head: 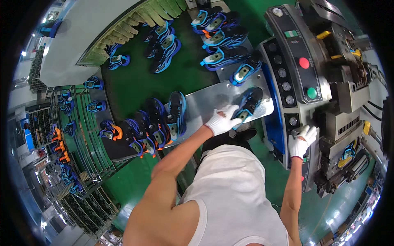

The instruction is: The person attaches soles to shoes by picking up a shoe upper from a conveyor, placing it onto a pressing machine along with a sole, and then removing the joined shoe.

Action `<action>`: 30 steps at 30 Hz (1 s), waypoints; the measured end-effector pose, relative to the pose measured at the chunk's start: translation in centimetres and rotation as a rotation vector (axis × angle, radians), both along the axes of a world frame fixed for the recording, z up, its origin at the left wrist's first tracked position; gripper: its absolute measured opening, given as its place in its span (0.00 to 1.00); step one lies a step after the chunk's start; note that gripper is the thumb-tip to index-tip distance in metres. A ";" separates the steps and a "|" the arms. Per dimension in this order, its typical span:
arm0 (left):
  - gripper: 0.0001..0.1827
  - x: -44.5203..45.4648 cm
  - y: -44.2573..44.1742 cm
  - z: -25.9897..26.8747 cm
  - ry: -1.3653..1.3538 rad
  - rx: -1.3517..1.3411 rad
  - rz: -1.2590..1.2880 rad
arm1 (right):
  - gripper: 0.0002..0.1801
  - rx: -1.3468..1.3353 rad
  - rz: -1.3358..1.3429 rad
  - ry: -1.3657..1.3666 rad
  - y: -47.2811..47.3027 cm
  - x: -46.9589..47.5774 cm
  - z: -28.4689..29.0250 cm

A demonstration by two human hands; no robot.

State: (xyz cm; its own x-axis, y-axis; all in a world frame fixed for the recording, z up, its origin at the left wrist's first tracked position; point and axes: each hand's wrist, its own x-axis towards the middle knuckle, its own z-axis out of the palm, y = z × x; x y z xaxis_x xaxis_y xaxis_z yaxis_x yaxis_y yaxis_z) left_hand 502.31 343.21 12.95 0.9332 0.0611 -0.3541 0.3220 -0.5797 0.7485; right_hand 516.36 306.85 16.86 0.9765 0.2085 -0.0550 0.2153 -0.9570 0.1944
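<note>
My left hand [224, 120], in a white knit glove, has its fingers at the heel of a black and blue sports shoe [250, 103]. That shoe lies on a shiny metal shelf [203, 104], toe pointing away from me. My right hand [301, 142], gloved in the same way, rests on the front panel of a shoe-making machine [311, 160]. What lies under its palm is hidden. Another blue-trimmed shoe [246, 69] sits on the shelf just beyond the first one.
Several shoes [154, 123] stand in a row at the shelf's left, and more [224, 37] at the far side. Gauges [286, 86], a red button [304, 63] and a green button [311, 93] mark the machine. A fringed conveyor hood [123, 33] and racks [92, 132] are leftward.
</note>
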 end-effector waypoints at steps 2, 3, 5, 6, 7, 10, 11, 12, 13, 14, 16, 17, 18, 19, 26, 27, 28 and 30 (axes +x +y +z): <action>0.24 -3.1 5.5 2.2 -0.201 0.072 -0.010 | 0.53 0.109 -0.063 -0.024 -0.9 0.5 -1.0; 0.22 -5.4 8.3 2.5 -0.350 0.147 0.040 | 0.53 0.194 -0.022 -0.047 -0.3 0.5 -0.9; 0.21 -9.7 13.9 3.4 -0.289 0.234 0.076 | 0.54 0.377 0.078 0.020 3.2 -0.8 -0.7; 0.21 -11.2 16.0 5.0 -0.170 0.280 0.053 | 0.54 0.502 -0.033 0.206 6.7 -1.8 0.6; 0.24 -12.4 17.9 5.4 -0.031 0.320 -0.060 | 0.54 0.628 -0.144 0.393 10.2 -2.7 1.5; 0.27 -16.7 20.0 2.2 -0.030 0.297 -0.213 | 0.55 0.851 -0.170 0.656 18.2 -4.4 -1.1; 0.25 -17.1 20.4 1.2 -0.128 0.280 -0.210 | 0.56 0.730 -0.204 0.690 20.4 -4.9 -1.9; 0.24 -16.2 21.0 1.2 -0.078 0.259 -0.289 | 0.55 0.816 -0.224 0.574 21.9 -5.7 -4.1; 0.23 -15.2 21.6 1.5 -0.026 0.244 -0.359 | 0.55 0.904 -0.233 0.458 23.0 -6.0 -6.2; 0.20 -14.8 22.1 1.5 -0.068 0.217 -0.373 | 0.52 0.859 -0.148 0.340 23.7 -5.8 -6.9; 0.18 -13.1 23.4 2.2 0.030 0.072 -0.361 | 0.47 0.846 -0.126 0.292 23.6 -4.8 -9.6; 0.18 -11.7 23.8 2.9 0.120 0.038 -0.372 | 0.46 0.811 -0.102 0.265 23.5 -4.7 -10.2; 0.19 -10.6 24.2 3.1 0.161 0.057 -0.440 | 0.46 0.814 -0.092 0.269 23.2 -4.8 -10.6; 0.20 -10.0 24.7 2.8 0.122 0.097 -0.500 | 0.45 0.829 -0.067 0.273 23.1 -4.7 -10.6; 0.20 -9.4 23.9 4.2 0.284 0.218 -0.546 | 0.45 0.937 -0.183 0.252 24.3 -6.2 -10.1; 0.23 -9.8 23.6 3.6 0.239 0.237 -0.527 | 0.45 0.956 -0.176 0.144 23.6 -6.3 -11.6; 0.26 -11.3 22.7 3.1 0.171 0.282 -0.404 | 0.45 0.975 -0.229 0.181 23.7 -6.7 -11.0; 0.35 -15.3 19.8 1.1 0.015 0.316 -0.047 | 0.41 1.041 -0.317 0.181 24.3 -7.7 -9.7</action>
State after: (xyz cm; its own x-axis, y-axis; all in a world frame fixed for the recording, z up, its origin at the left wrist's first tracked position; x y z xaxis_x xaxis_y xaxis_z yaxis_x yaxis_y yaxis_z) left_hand 487.06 363.01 14.08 0.9323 0.1269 -0.3386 0.2990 -0.7974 0.5242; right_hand 508.68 331.17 7.13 0.9891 -0.0226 -0.1455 -0.1250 -0.6513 -0.7484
